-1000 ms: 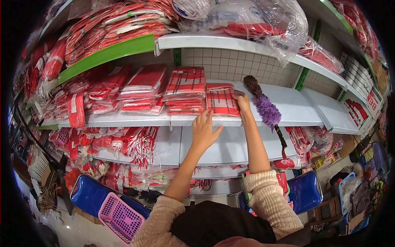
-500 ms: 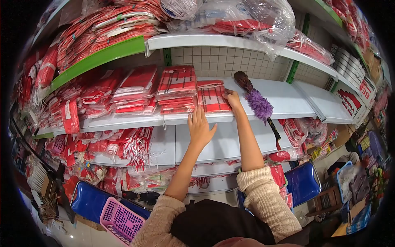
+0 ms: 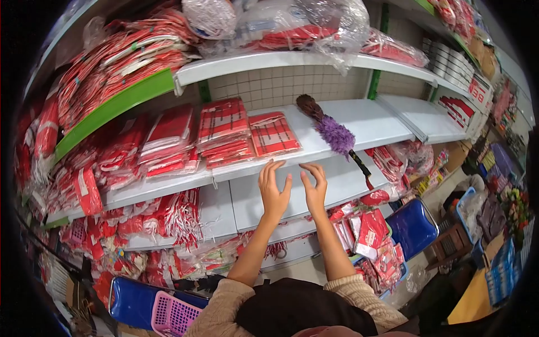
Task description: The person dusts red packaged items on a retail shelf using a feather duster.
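Observation:
Just off the front edge of the middle shelf [image 3: 382, 123], my left hand [image 3: 274, 191] and my right hand [image 3: 315, 188] hang side by side, fingers apart and holding nothing. Closest beyond them lies a flat red-and-white plastic-wrapped package [image 3: 274, 135], low on the shelf. Directly left of it rises a taller stack of similar red packages [image 3: 224, 126]. A feather duster [image 3: 336, 136] with purple and brown plumes lies to the right, its dark handle sticking out over the shelf edge.
More wrapped red packs [image 3: 168, 137] fill the shelf's left part. Above is an upper shelf edge [image 3: 269, 60] with plastic-bagged goods. Below are a lower shelf [image 3: 255, 208], a pink basket [image 3: 174, 314], a blue chair [image 3: 414, 227] and red packets [image 3: 373, 236].
Both hands have come away from the red packages, drawing back toward me and off the shelf edge. The view has shifted, so the shelf contents appear further left.

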Tool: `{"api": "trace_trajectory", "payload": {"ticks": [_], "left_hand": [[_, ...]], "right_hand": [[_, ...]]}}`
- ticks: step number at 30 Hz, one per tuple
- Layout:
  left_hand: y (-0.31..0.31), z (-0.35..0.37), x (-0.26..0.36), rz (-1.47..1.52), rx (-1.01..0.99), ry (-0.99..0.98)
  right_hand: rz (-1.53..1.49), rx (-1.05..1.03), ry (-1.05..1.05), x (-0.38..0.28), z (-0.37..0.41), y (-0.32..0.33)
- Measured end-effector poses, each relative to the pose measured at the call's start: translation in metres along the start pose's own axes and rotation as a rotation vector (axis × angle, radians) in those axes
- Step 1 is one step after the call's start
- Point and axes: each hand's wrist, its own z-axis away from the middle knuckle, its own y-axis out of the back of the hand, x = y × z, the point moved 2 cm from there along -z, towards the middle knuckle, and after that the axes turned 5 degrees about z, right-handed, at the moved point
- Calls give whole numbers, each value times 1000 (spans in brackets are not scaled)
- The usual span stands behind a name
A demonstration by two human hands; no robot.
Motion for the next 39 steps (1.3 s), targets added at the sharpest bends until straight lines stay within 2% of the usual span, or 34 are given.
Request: {"api": "trace_trajectory", "payload": {"ticks": [2,5,11,13,14,17,21,23,27,28,29,32,36,39], "left_hand": [[-13,11,5,141,-62,16],[-43,33,13,385,-162,151],[-106,74,45,646,-457,263],[-132,98,46,710,-579,292],[-144,110,49,748,-631,304],[-176,146,62,845,-789,343],[-210,202,77,927,-993,468],[-222,235,83,972,-1092,579],[-237,287,94,1004,-1223,597],[-238,298,96,1020,-1272,682],[-240,306,97,973,-1282,590],[-245,336,95,833,-1269,288],[-260,384,85,761,-1405,328],[-277,411,73,657,-1552,367]], "right_hand": [[-45,61,-44,-3,15,16],[-65,167,-183,5,38,43],[-120,352,-354,34,83,106],[-96,422,-412,40,100,131],[-66,459,-373,45,108,143],[-4,499,-523,41,135,180],[86,601,-622,65,190,220],[128,662,-696,63,212,237],[203,762,-775,80,264,269],[203,795,-784,84,276,275],[242,812,-844,89,288,283],[188,906,-814,108,312,303],[288,882,-925,140,344,329],[206,871,-1025,173,375,348]]}}
